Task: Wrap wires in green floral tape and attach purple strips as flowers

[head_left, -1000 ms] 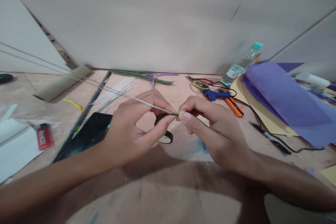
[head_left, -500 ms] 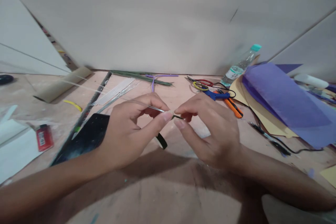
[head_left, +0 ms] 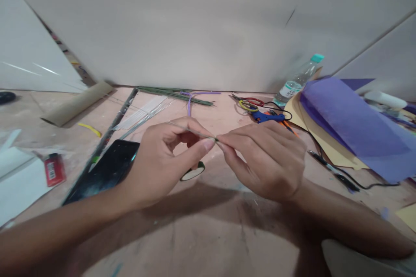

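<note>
Thin pale wires (head_left: 195,131) run leftward from my left hand (head_left: 165,160), whose thumb and index finger pinch them near one end. My right hand (head_left: 264,160) is closed in a pinch at that same end, its fingertips meeting those of the left. A small bit of dark green tape (head_left: 216,139) shows between the two pinches; how it lies on the wires is too small to tell. Under the left fingers hangs a roll of green tape (head_left: 193,172), tilted, its pale side visible.
Behind the hands lie green stems (head_left: 175,95), a purple pipe cleaner (head_left: 189,104), clear strips (head_left: 143,114), scissors (head_left: 248,104) and a blue-handled tool (head_left: 268,117). Left: phone (head_left: 104,173), red lighter (head_left: 54,169), cardboard tube (head_left: 78,104). Right: water bottle (head_left: 292,86), purple sheets (head_left: 354,125), pen (head_left: 334,171).
My right hand has rolled over so its back faces up, pinching closer to the left fingertips. The tape roll has swung to show its flat side. The wires' far ends have shifted.
</note>
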Demonstrator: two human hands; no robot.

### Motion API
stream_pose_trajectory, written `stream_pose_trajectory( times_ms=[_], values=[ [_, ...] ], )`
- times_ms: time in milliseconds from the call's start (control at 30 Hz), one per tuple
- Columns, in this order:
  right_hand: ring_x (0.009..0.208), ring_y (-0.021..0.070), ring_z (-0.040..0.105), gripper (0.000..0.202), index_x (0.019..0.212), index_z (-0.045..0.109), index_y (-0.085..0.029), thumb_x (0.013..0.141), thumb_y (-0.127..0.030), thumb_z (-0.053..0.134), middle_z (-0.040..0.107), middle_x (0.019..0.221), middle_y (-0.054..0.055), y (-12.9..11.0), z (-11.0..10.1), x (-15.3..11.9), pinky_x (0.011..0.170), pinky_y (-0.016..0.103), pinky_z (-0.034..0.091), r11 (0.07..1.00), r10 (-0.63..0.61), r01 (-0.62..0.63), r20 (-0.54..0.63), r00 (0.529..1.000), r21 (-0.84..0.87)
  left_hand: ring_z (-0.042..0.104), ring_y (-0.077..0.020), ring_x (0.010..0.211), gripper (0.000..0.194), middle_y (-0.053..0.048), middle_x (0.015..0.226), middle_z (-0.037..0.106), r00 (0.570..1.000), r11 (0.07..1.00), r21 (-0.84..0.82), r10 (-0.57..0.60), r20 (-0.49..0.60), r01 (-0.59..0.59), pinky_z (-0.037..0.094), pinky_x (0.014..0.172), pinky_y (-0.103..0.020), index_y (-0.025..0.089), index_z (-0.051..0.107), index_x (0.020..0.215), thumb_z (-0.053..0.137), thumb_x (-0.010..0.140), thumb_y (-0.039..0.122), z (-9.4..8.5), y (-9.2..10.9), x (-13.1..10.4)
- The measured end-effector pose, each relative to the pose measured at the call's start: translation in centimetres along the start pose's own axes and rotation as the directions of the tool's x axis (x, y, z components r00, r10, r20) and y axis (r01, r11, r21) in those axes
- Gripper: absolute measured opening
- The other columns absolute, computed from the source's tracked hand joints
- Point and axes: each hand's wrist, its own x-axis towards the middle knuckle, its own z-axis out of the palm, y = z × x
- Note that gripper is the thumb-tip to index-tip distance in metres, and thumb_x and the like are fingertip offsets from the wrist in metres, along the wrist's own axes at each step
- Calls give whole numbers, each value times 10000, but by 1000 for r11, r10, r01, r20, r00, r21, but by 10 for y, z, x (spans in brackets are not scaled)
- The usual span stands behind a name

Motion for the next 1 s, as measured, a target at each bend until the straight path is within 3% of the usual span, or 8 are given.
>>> stream_pose_trajectory(
  times_ms=[133, 300, 400, 500, 700, 900, 1000],
  values=[
    [753, 185, 735, 112, 1032, 678, -211, 997, -106, 666, 812, 893, 41, -3, -1, -1, 689, 345, 509, 982, 143, -149, 57, 988, 118, 644, -137, 639, 88, 1, 740, 705, 997, 994, 80, 80, -13, -79, 498, 552, -267, 205, 759, 812, 749, 897, 187, -4, -2, 4],
    [695, 116, 660, 71, 979, 685, -226, 999, -158, 679, 739, 829, -25, -7, -7, 3, 641, 272, 468, 843, 347, -399, 202, 916, 361, 662, -177, 698, 99, -5, 770, 733, 961, 932, 240, 277, 12, -272, 513, 668, -345, 241, 740, 855, 729, 908, 158, -6, -4, 4],
    [646, 103, 616, 112, 894, 672, -215, 1005, -209, 681, 695, 767, -44, -8, -10, 6, 601, 258, 434, 769, 376, -461, 271, 886, 442, 666, -186, 704, 119, -7, 770, 730, 931, 877, 322, 363, 44, -357, 513, 685, -361, 248, 727, 871, 706, 910, 137, -5, -3, 2],
    [633, 90, 584, 167, 854, 662, -199, 1021, -204, 662, 664, 728, -54, -6, -10, 7, 586, 238, 409, 717, 359, -483, 327, 874, 502, 675, -184, 713, 121, -16, 789, 735, 919, 876, 280, 386, 83, -393, 521, 682, -353, 237, 731, 894, 707, 908, 120, -7, -1, 0],
    [636, 81, 541, 105, 885, 640, -186, 980, -142, 644, 611, 726, -59, -6, -9, 6, 598, 218, 400, 717, 345, -500, 377, 860, 485, 657, -183, 674, 182, -30, 774, 727, 941, 930, 158, 314, 124, -331, 522, 648, -349, 227, 754, 898, 617, 975, 136, -10, 0, 0],
    [665, 112, 529, 131, 890, 578, -211, 877, -88, 620, 582, 755, -47, -9, -9, 5, 620, 236, 419, 714, 372, -534, 401, 837, 453, 646, -157, 668, 241, -2, 733, 713, 960, 950, 141, 280, 12, -279, 518, 643, -323, 211, 707, 754, 648, 968, 116, -3, -5, -3],
    [681, 126, 534, 127, 899, 574, -219, 866, -99, 600, 587, 771, -34, -10, -10, 4, 627, 247, 430, 686, 385, -556, 414, 824, 469, 654, -145, 660, 226, 14, 732, 711, 973, 969, 106, 227, -31, -222, 523, 635, -316, 210, 715, 780, 650, 970, 107, 1, -6, -7]
  ],
)
